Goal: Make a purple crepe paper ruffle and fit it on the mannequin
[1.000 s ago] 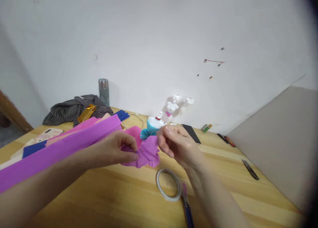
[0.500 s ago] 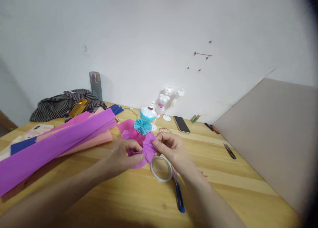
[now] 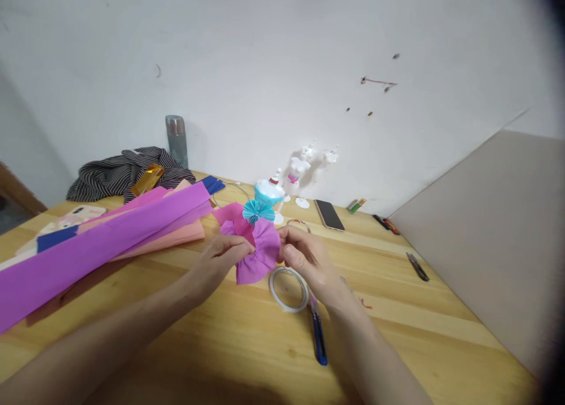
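Note:
A frilled piece of purple crepe paper (image 3: 260, 253) is gathered at its middle between my two hands. My left hand (image 3: 223, 255) pinches its gathered left side between thumb and fingers. My right hand (image 3: 306, 258) curls its fingers at the paper's right edge; the fingertips are partly hidden there. Just behind are deep pink crepe paper (image 3: 233, 215), a turquoise pleated rosette (image 3: 258, 211) and a small white mannequin figure with a turquoise band (image 3: 270, 190). How these pieces join is hidden by the purple frill.
A tape roll (image 3: 289, 308) and blue-handled scissors (image 3: 318, 337) lie near my right wrist. Long crepe paper sheets (image 3: 110, 240) cover the table's left. Farther back are a striped cloth (image 3: 110, 178), a flask (image 3: 177, 143), white mannequins (image 3: 298, 172), a phone (image 3: 329, 215) and a cutter (image 3: 417, 266).
The purple paper's frill has spread wider and its folds have opened out. My right fingers have shifted to its outer edge, while my left hand still pinches the gather. The view has shifted slightly.

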The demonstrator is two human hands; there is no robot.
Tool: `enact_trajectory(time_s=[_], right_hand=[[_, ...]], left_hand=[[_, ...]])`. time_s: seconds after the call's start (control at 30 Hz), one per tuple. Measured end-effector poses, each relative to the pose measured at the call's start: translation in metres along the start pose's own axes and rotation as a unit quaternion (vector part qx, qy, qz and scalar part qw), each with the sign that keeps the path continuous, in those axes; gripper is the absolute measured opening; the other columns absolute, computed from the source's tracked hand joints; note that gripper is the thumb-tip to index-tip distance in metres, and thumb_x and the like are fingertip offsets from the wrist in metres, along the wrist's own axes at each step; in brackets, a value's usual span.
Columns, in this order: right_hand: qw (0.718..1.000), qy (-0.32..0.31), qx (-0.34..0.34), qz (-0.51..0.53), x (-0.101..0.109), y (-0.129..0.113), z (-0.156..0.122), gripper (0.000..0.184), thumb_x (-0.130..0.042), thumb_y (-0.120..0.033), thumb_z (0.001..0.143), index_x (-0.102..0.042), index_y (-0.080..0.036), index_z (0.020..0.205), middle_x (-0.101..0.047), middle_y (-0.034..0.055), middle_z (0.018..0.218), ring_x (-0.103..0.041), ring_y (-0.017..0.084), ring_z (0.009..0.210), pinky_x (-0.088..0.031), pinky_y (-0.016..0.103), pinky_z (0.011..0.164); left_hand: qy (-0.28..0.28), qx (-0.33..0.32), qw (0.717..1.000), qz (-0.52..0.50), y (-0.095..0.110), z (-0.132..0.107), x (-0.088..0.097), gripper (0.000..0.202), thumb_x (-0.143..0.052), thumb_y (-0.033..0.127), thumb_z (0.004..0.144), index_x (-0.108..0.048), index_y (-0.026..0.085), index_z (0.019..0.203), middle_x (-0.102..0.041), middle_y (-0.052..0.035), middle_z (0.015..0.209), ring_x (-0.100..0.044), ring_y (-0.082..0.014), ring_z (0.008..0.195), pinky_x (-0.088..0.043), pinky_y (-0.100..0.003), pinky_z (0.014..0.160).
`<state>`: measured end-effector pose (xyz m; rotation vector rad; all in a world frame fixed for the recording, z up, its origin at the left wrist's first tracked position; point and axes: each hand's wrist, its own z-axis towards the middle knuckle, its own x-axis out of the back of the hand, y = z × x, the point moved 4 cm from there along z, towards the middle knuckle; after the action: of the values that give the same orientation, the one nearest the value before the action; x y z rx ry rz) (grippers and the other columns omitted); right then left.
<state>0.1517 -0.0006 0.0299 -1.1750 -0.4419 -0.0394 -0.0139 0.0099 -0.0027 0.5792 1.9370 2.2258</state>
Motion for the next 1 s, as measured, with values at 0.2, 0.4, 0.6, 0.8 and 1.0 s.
enact_trajectory(time_s=[0.2,0.4,0.6,0.8,1.0], right_hand=[[0.995,-0.006,-0.081,0.055,-0.005,0.015,-0.001,0.039,-0.068,-0.053,0.077,-0.055,-0.017,0.068,-0.049,-0.0026,0.059,-0.043,0.011,0.054,-0.036,0.025,0.052],[0.994,0.000,-0.092,0.050,-0.011,0.021,-0.002,0.038,-0.068,-0.048,0.076,-0.051,-0.019,0.059,-0.042,-0.0050,0.054,-0.037,0.009,0.050,-0.034,0.024,0.048],[0.996,-0.007,-0.082,0.043,-0.008,0.013,-0.002,0.039,-0.067,-0.053,0.077,-0.056,-0.018,0.066,-0.046,-0.0030,0.058,-0.041,0.011,0.053,-0.036,0.025,0.052],[0.991,-0.036,-0.111,0.065,-0.021,0.012,-0.003,0.042,-0.068,-0.052,0.075,-0.048,-0.019,0.058,-0.044,-0.0043,0.053,-0.037,0.009,0.049,-0.031,0.024,0.048],[0.998,-0.003,-0.067,-0.011,-0.016,0.007,-0.005,0.032,-0.063,-0.039,0.079,-0.050,-0.019,0.057,-0.044,-0.0040,0.051,-0.039,0.010,0.050,-0.031,0.024,0.049]], left_hand=[[-0.001,0.027,0.995,-0.099,-0.002,-0.003,-0.003,0.030,-0.065,0.040,0.071,-0.054,0.015,0.060,-0.043,0.0038,0.057,-0.035,-0.0087,0.054,-0.028,-0.023,0.053],[0.023,0.026,0.991,-0.129,-0.008,-0.008,-0.001,0.032,-0.066,0.036,0.075,-0.053,0.013,0.055,-0.042,0.0033,0.055,-0.035,-0.0080,0.054,-0.027,-0.023,0.052],[0.048,0.011,0.985,-0.168,-0.014,-0.011,0.000,0.034,-0.065,0.036,0.077,-0.054,0.013,0.054,-0.046,0.0020,0.055,-0.038,-0.0088,0.055,-0.030,-0.022,0.053],[0.062,-0.004,0.985,-0.163,-0.013,-0.012,0.001,0.033,-0.065,0.036,0.077,-0.057,0.012,0.056,-0.046,0.0017,0.056,-0.039,-0.0082,0.055,-0.031,-0.021,0.053],[0.040,0.015,0.986,-0.164,-0.016,-0.014,-0.002,0.036,-0.063,0.038,0.079,-0.055,0.013,0.054,-0.043,0.0029,0.052,-0.036,-0.0070,0.049,-0.025,-0.020,0.047]])
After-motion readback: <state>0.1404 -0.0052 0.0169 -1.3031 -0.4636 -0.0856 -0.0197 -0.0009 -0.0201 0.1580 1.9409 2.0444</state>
